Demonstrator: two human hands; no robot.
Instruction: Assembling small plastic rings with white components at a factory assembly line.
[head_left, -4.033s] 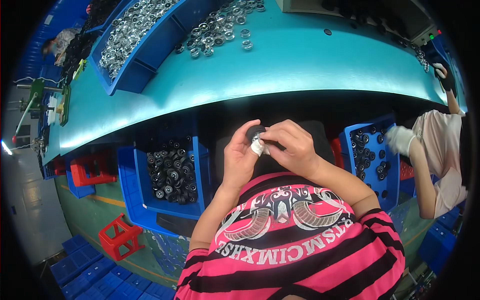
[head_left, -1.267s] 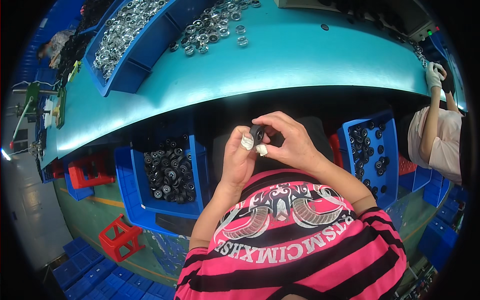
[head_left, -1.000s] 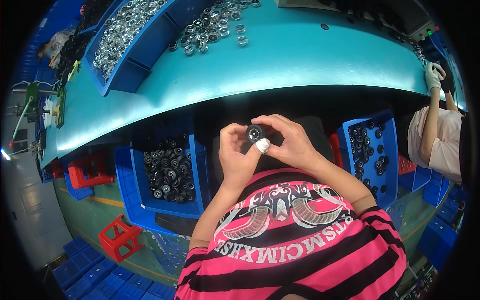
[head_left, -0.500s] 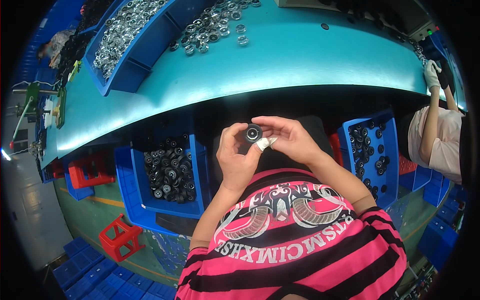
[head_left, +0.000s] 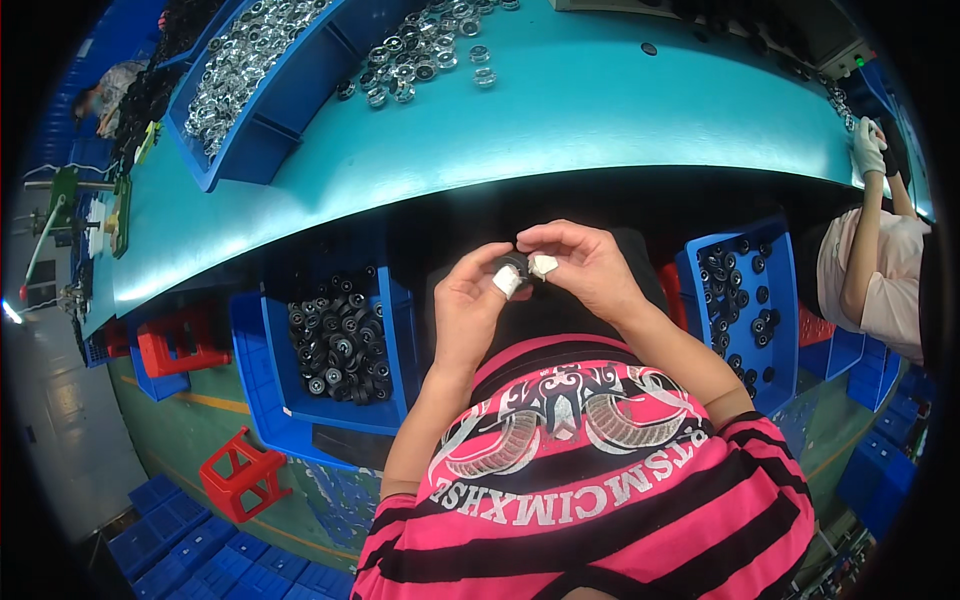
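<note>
Over my lap, a small black wheel (head_left: 514, 263) is pinched between my two hands, mostly covered by fingers. My left hand (head_left: 468, 305) closes on its left side, with white tape round the thumb. On the other side, the fingertips of my right hand (head_left: 592, 272) press against the wheel, its thumb wrapped in white too. To the left of my hands, a blue bin (head_left: 402, 345) holds many black wheels (head_left: 340, 345). More black wheels (head_left: 733, 295) lie spread in a blue bin (head_left: 783, 290) to the right.
Ahead stretches a teal worktable (head_left: 560, 120). On it stand a blue bin (head_left: 262, 150) of clear round parts (head_left: 245, 75) and a loose cluster of such parts (head_left: 410, 60). A gloved co-worker (head_left: 880, 255) sits at the right. Red stools (head_left: 243, 475) stand on the floor at left.
The wheel's face, turned up before, has tilted and is now mostly hidden by my fingers. My right thumb has lifted off my left thumb and the right hand has risen slightly.
</note>
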